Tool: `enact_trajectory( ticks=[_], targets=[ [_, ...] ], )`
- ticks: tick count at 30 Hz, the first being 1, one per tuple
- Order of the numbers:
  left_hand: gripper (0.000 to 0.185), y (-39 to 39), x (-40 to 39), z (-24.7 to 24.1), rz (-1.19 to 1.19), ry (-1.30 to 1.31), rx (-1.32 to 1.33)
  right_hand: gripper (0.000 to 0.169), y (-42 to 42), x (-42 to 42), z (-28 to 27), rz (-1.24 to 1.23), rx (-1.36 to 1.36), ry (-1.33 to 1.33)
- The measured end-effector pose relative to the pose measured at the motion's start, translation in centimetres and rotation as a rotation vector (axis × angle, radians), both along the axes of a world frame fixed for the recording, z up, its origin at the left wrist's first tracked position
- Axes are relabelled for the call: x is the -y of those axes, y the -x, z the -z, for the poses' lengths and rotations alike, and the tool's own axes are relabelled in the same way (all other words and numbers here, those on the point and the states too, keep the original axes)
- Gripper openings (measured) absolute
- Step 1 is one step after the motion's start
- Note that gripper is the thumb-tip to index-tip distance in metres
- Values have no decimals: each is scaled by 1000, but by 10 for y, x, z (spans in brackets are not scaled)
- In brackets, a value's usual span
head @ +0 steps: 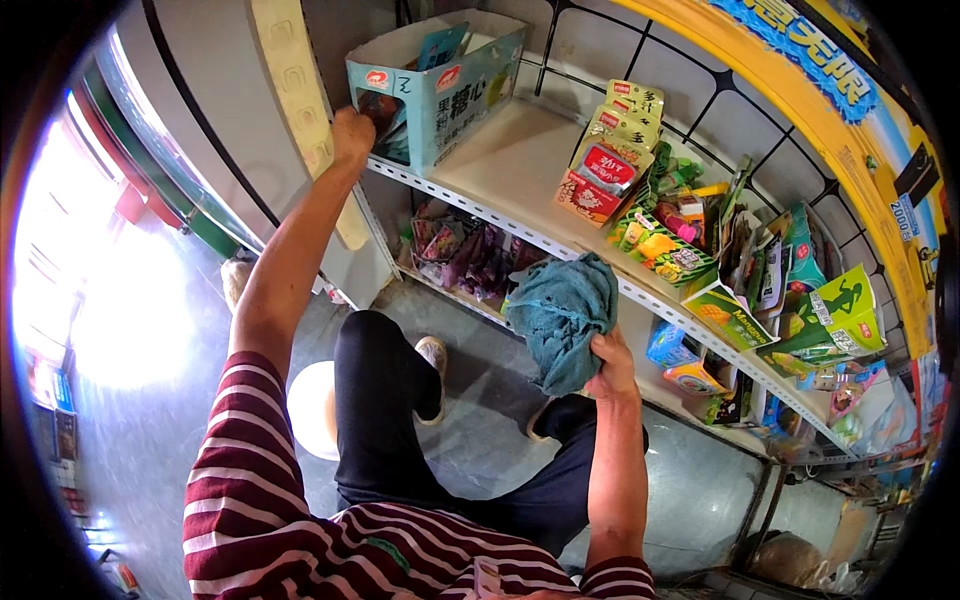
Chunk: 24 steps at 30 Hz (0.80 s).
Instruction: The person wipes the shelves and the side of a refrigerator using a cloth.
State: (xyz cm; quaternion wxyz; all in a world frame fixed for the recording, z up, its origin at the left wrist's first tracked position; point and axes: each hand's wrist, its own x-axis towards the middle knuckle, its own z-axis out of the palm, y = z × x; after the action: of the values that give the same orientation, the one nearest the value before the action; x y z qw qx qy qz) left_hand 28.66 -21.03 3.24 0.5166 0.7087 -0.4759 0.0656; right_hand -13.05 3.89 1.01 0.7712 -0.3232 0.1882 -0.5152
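A bunched teal cloth (566, 319) is gripped in my right hand (613, 364), held up in front of the shelf edge. My left hand (352, 136) is at the front left corner of a light-blue cardboard display box (469, 97), curled against its side; its fingertips are hidden. The box stands at the left end of the upper white shelf (495, 150) and holds a few packets. To the right of it is a bare stretch of shelf surface, then a box of stacked snack packets (604, 176).
Further right on the upper shelf are a green-yellow snack box (660, 244) and a mango-printed box (731, 315). Candy packets (480, 255) lie on the lower shelf. A black wire grid (637, 45) backs the shelves. Beside my leg is a round white object (311, 412).
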Motion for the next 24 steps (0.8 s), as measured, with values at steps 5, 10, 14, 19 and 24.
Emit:
enact_trajectory(
  ticks=[5,10,14,19,24],
  targets=[
    [18,-13,8,-3,-150,-328,794,61,1,-1,3,4,-11,-35],
    [18,10,-8,2,-69,73,1,61,5,-2,6,25,-43,-43],
    [19,15,-16,4,1,98,-87,62,6,-3,1,-7,-63,-24],
    [18,31,-19,-4,37,179,-111,63,9,-9,-1,34,-116,-75],
    [19,5,0,7,-17,179,-177,64,7,-9,-3,-37,-104,-19]
  ],
)
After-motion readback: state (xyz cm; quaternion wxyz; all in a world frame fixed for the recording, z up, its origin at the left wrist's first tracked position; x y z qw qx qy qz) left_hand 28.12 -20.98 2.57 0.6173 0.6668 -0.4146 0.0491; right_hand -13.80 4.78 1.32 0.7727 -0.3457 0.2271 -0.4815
